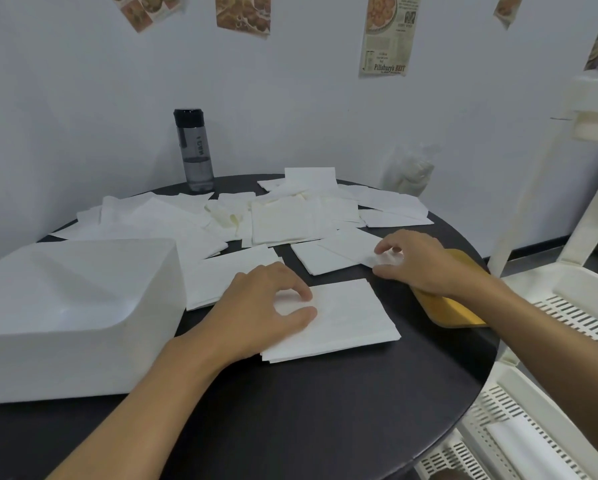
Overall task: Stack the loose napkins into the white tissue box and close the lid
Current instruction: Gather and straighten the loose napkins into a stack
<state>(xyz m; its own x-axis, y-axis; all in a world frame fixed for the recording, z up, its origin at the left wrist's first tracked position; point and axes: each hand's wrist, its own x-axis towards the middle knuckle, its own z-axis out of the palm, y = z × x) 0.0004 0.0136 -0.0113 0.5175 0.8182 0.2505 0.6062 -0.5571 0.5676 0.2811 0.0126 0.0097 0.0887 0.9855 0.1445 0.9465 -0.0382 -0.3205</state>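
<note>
Left hand (266, 306) pinches the napkin stack (346, 323) at table front; right hand (419, 261) grips a loose napkin (332, 254) farther back; white tissue box (76, 306) sits just left of stack, nearer left hand.

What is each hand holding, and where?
The left hand grips the napkin stack at its left edge; right hand pinches a loose napkin by its right corner.
</note>
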